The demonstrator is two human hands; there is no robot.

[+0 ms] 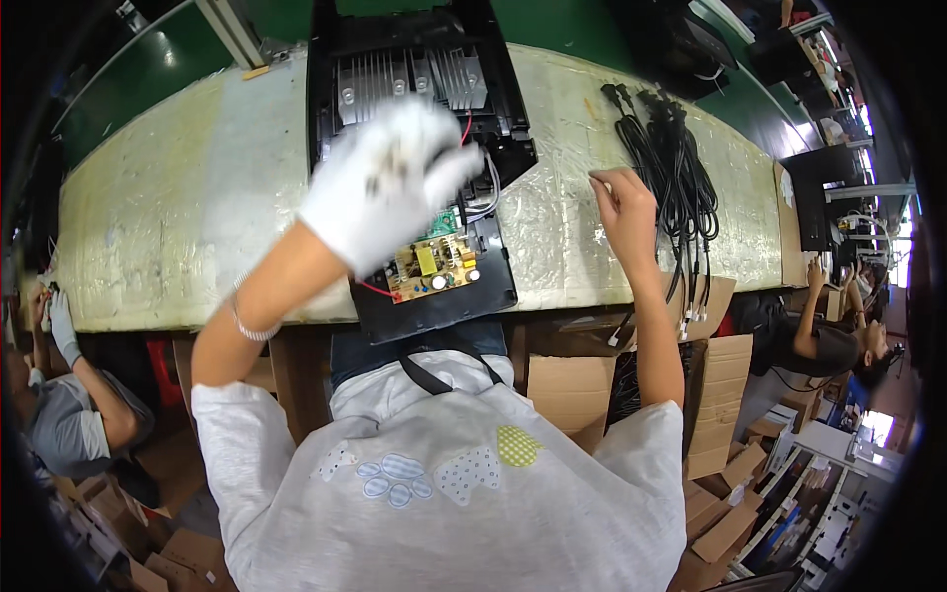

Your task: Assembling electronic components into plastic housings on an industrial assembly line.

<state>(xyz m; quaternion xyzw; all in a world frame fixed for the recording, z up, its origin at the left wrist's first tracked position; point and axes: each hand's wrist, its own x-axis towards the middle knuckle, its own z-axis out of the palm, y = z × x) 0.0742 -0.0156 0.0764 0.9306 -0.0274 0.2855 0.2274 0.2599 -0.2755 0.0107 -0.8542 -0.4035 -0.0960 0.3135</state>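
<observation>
My left hand (380, 183), in a white glove with dark smudges, is over an opened black device housing (326, 59). Motion blurs its fingers, so whether they grip anything cannot be told. Below this hand, a yellowish circuit board (434, 268) with components and a red wire lies on a black panel (434, 321). Finned metal heat sinks (459, 81) sit inside the housing beyond the glove. My bare right hand (628, 207) hovers above the table between the housing and a bundle of black cables (681, 168). Its thumb and fingertips are drawn together; anything between them is too small to make out.
The plastic-covered table (197, 197) curves across the view. Cardboard boxes (572, 390) stand below its near edge. One co-worker (74, 419) is at the left, another (824, 340) at the right. A dark object (661, 44) rests beyond the cables.
</observation>
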